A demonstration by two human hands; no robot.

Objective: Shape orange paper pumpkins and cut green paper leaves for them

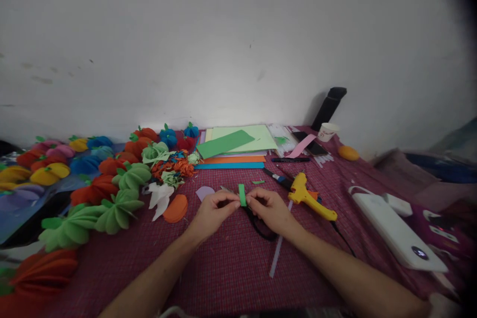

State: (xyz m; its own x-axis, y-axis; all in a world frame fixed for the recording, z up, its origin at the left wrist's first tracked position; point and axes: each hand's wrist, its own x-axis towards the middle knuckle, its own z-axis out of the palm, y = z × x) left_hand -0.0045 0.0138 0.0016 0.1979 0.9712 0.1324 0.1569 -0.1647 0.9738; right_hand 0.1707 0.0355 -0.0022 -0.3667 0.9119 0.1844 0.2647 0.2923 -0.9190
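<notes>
A small green paper strip point(242, 194) stands upright between my hands over the middle of the table. My left hand point(216, 208) pinches its lower left side between thumb and fingers. From the other side, my right hand point(271, 209) pinches it too, fingertips close to the left ones. Scissors with black handles point(263, 231) lie beneath my hands, partly hidden by them. A yellow glue gun point(311, 198) rests to the right of my right hand, and a translucent glue stick point(276, 256) runs past that wrist. An orange paper circle point(176, 208) lies to the left.
Colourful paper pumpkins point(117, 211) crowd the left side, beside crumpled paper scraps point(175, 166). Coloured paper sheets point(231, 144) are stacked at the back. A paper cup point(328, 131), a yellow-orange object point(348, 153) and a white power bank point(398, 231) are on the right.
</notes>
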